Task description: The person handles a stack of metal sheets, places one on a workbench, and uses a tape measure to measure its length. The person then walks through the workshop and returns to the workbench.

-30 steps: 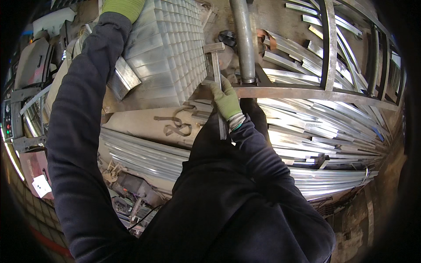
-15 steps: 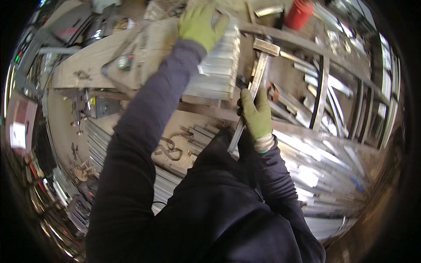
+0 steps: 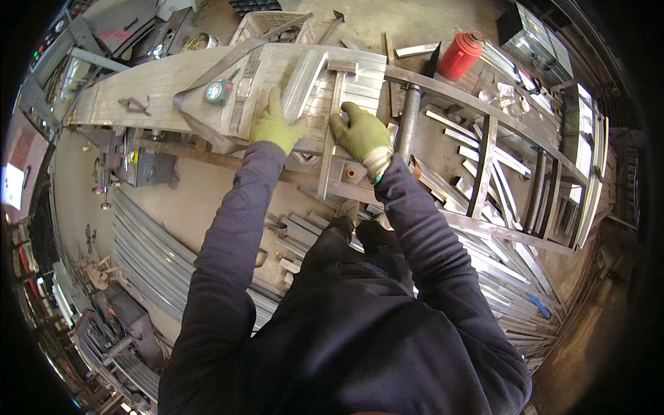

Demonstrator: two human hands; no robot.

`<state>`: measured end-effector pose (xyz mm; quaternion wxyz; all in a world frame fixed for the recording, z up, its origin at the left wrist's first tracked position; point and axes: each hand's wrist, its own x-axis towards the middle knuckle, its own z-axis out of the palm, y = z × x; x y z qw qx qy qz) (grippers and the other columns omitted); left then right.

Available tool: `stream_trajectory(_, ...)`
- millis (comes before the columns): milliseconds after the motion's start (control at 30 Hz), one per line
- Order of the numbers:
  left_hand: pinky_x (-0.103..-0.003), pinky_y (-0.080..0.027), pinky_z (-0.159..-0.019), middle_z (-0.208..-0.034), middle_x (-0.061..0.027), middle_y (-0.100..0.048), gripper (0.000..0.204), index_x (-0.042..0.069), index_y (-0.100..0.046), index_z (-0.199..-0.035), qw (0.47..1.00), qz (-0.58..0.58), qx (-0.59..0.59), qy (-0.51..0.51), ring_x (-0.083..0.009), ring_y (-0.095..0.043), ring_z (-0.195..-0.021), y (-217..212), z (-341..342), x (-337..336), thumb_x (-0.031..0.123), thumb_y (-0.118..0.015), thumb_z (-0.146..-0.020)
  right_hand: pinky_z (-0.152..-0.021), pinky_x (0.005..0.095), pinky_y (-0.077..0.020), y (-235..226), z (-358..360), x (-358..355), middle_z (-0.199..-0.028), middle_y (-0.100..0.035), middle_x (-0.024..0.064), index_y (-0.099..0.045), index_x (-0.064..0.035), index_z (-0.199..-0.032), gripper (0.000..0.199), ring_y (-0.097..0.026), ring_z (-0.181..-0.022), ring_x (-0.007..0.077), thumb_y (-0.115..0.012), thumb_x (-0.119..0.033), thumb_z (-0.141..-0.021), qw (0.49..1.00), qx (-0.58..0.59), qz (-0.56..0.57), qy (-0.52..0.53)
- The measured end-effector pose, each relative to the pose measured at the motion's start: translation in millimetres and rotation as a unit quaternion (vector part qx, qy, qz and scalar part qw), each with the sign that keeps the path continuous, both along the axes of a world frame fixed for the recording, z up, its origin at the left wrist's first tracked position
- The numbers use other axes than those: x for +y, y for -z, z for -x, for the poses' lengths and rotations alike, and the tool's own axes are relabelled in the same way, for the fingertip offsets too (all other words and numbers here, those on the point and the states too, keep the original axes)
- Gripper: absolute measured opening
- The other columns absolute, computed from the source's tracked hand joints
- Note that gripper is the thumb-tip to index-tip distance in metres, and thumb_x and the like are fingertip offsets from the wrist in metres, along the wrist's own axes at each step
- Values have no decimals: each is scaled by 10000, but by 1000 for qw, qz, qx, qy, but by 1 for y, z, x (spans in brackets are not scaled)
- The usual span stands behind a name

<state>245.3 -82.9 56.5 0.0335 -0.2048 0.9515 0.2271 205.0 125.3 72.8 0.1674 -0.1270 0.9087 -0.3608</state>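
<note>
From my remote view, both gloved hands press flat on a stack of aluminium profiles [image 3: 325,90] lying on the workbench [image 3: 131,90]: left hand [image 3: 274,127] spread wide, right hand [image 3: 360,131] steadying a T-shaped bar [image 3: 332,124], apparently keeping it aligned.

Resting flat on the long grey metal workbench [image 3: 138,86]: both gloved hands, left hand [image 3: 275,128] left of the upright silver T-shaped metal bar [image 3: 330,124], right hand [image 3: 360,133] right of it. Beyond the bench's right end: a red plastic canister [image 3: 459,55].
</note>
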Motion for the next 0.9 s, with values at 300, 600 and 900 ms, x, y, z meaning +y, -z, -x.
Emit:
stream_trajectory(300, -396, -495, -1028, -1352, -267, -597, 723, -58, -391, -1492, 935, -311, 166, -33, -333, -615, -1223, -38, -60, 21, 182, -734, -903, -790, 329, -547, -13, -57, 2, -1122, -676, 202, -397, 58, -1490, 802, -675, -963, 234, -727, -401, -921, 872, -186, 448, 66)
stream_trajectory(600, -372, -482, -1041, -1323, -214, -642, 541, -10, -532, -1428, 949, -123, 134, 257, -253, -619, -1244, -69, -59, 104, 153, -694, -938, -1005, 335, -491, 15, -40, 72, -1372, -574, 194, -348, -21, -1538, 691, -581, -1212, 247, -693, -141, -951, 785, -103, 560, 242)
stream_trajectory(900, -483, -412, -1112, -1371, -215, -613, 482, 27, -594, -1371, 910, 226, 252, 239, -407, -557, -1273, 59, 97, -24, 312, -597, -982, -1159, 362, -350, 94, -9, 90, -1492, -494, 217, -363, 27, -1532, 681, -469, -1394, 296, -657, -231, -975, 868, -7, 375, 326)
